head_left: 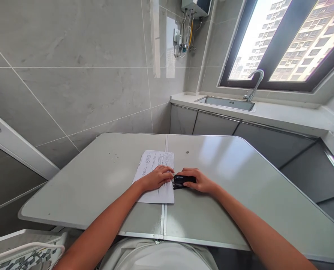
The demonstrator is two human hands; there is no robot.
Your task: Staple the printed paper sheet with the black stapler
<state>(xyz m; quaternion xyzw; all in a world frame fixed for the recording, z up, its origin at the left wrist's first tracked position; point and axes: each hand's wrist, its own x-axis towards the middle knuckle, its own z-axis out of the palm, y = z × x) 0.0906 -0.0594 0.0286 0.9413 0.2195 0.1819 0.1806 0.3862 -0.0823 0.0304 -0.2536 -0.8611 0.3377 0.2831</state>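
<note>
The right hand (197,180) was closed around a black stapler (184,179), the fingers bent over its top and far side and the thumb along its near side. Its palm hid the rear end of the tool. The left hand (158,177) lay palm down on the papers (152,195), its fingers loosely bent and close together, the tips at the right edge beside the stapler. Its thumb could not be clearly made out, and whether it pinched the sheets or only pressed them could not be told. The stapler's front met that edge, but the fingertips covered the spot, so whether paper sat between its jaws was unclear.

The stapler lay sideways on the table (211,221), just right of the centre seam, its front toward the left hand. Its upper arm was glossy, with a small pale marking too small to read; a bright metallic line ran along the lower part. The papers were white, with dark print too fine to read, partly covered by the left hand and forearm; the number of sheets was uncertain.

Beyond, tiny dark pieces (187,152) lay near the papers' upper right corner, too small to identify. At lower left, a white basket (23,240) holding cables was cut off by the frame. Farther off stood a sink (225,102) with a faucet (255,86).
</note>
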